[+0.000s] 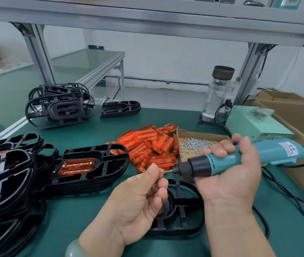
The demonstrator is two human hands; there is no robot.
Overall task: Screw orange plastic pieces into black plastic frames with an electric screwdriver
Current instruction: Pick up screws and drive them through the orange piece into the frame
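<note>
Screwdriver [284, 152] near-level, bit [168, 171] leftward

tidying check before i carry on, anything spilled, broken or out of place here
Nothing looks spilled or broken. The screws lie inside their cardboard tray; the orange pieces form a loose heap touching it, and the far black frames are piled crookedly.

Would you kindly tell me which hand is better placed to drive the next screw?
Right. The right hand grips the electric screwdriver, its bit pointing at the screw pinched by the left hand, over the black frame.
</note>
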